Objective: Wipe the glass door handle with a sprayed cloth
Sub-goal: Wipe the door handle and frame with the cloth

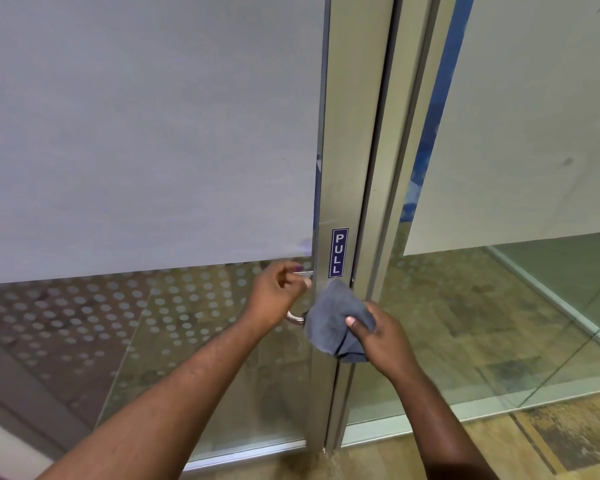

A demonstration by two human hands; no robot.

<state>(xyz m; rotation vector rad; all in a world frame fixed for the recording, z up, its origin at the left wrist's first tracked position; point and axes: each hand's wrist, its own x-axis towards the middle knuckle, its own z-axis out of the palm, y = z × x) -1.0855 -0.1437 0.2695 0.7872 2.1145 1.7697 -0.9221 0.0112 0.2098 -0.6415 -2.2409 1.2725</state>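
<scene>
Grey, soft cloth, bunched in the gripping right hand, rests against the brushed aluminium frame below a blue PULL sign. The left hand curls round the curved chrome handle at the frosted glass door's right edge. Wrapping the cloth round the smooth bar would likely clean it best.

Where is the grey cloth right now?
In the head view, the crumpled grey cloth sits low near the middle, pinched by the right hand, just below the blue PULL sign on the metal door frame.
</scene>
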